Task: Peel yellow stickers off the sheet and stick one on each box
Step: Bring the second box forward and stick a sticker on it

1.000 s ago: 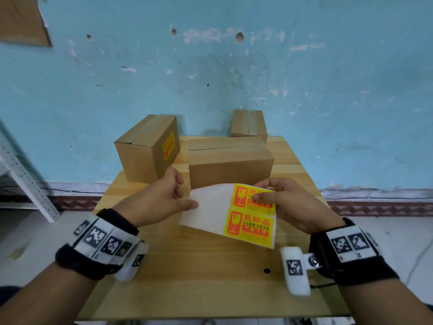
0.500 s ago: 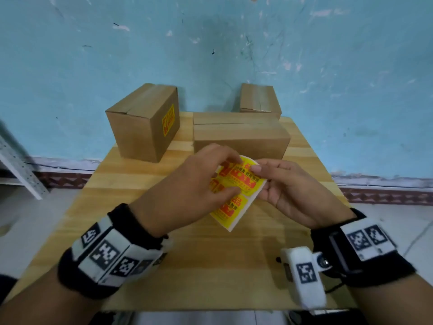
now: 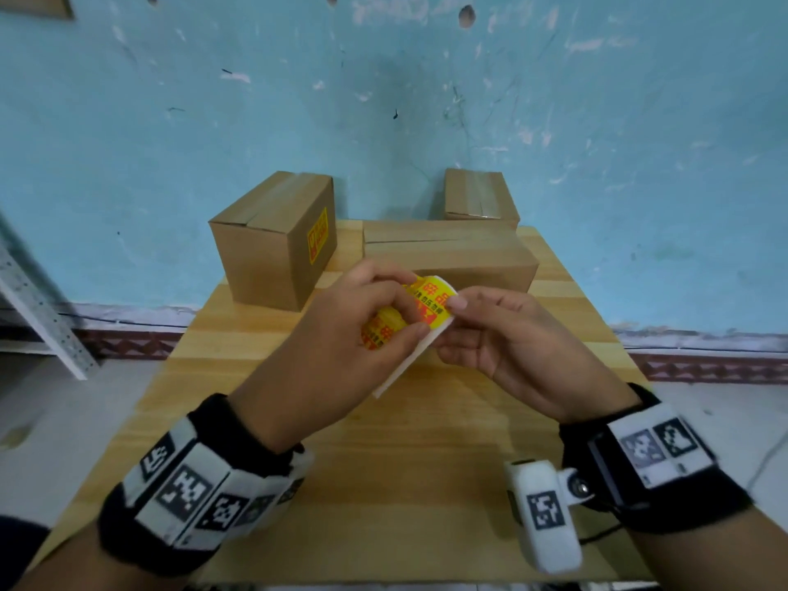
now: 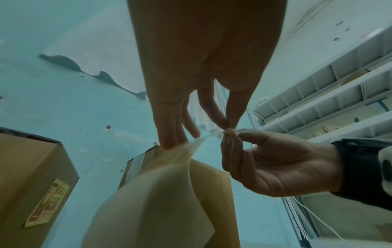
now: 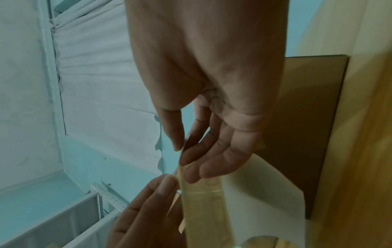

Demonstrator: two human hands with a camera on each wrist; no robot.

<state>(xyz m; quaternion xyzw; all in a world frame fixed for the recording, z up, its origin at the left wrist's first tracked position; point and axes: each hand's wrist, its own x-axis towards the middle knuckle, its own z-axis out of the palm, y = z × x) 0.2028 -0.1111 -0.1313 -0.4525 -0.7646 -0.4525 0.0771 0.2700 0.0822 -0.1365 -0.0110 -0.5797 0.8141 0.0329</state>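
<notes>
Over the table's middle I hold the sticker sheet (image 3: 427, 301), bent, with yellow stickers on top and white backing (image 3: 407, 362) hanging below. My left hand (image 3: 411, 309) pinches it from the left, thumb and forefinger meeting at a corner (image 4: 229, 130). My right hand (image 3: 452, 324) pinches the same corner from the right (image 5: 182, 153). Whether a sticker has come away from the backing I cannot tell. Three cardboard boxes stand behind: a left box (image 3: 264, 249) with a yellow sticker (image 3: 317, 241) on its side, a wide middle box (image 3: 452, 253) and a small back box (image 3: 477, 198), both without a visible sticker.
The wooden table (image 3: 383, 484) stands against a blue wall (image 3: 383, 100). Grey metal shelving (image 3: 38, 309) stands to the left of the table. Bare tabletop lies in front of the boxes, under my hands.
My left hand came across from the sheet's left end to its right corner beside my right hand. The flat sheet is now bent and lifted closer to the boxes.
</notes>
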